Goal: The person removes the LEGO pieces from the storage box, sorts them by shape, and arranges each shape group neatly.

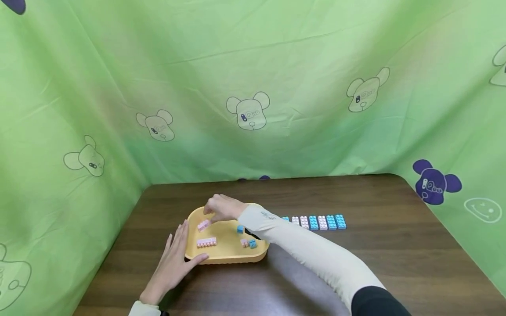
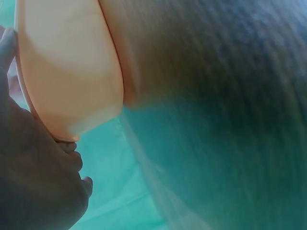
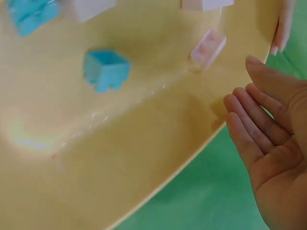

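I see a left hand [image 1: 170,267] spread, touching a yellow tray [image 1: 228,260], a right hand [image 1: 224,207] loosely bent and empty, near a pink building brick [image 1: 204,225], the brick lying inside the tray.

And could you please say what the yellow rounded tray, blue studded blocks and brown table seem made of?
Yellow rounded tray: probably smooth, glossy plastic, given its glare. Blue studded blocks: likely moulded plastic with a slight sheen; one shows a hollow underside. Brown table: wood or wood-look laminate; streaky grain, soft sheen.
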A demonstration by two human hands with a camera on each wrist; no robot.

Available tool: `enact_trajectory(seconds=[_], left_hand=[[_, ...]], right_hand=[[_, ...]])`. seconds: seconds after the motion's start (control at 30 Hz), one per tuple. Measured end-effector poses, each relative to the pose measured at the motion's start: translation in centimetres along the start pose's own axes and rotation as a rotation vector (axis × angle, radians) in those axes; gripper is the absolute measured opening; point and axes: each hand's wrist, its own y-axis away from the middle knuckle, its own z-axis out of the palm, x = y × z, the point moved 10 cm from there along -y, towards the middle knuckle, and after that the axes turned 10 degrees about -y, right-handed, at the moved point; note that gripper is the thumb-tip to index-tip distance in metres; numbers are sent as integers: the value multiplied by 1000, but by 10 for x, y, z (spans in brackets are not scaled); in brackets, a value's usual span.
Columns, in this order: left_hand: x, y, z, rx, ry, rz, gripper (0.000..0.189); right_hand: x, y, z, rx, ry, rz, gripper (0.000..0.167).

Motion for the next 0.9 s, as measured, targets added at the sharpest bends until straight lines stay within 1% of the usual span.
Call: enact_trajectory(seconds=[0.17, 0.3, 0.5, 0.57, 0.77, 0.9], left_hand=[[1, -3, 2, -8, 16, -4, 109], [0, -3, 2, 3, 16, 5, 109], [-4, 0, -1, 22, 2, 12, 109], [-4, 1, -2, 27, 0, 16, 109], [-2, 1, -1, 34, -2, 23, 110], [-1, 0, 0, 35, 1, 24, 109]], right_hand=[[-8, -12, 9, -8, 45, 12, 36], [-10, -21, 20, 5, 86, 37, 27], [-6, -30, 38, 45, 94, 79, 11], [-5, -32, 41, 73, 107, 80, 10], [0, -29, 45, 131, 165, 138, 6], [-2, -24, 44, 176, 205, 126, 4]])
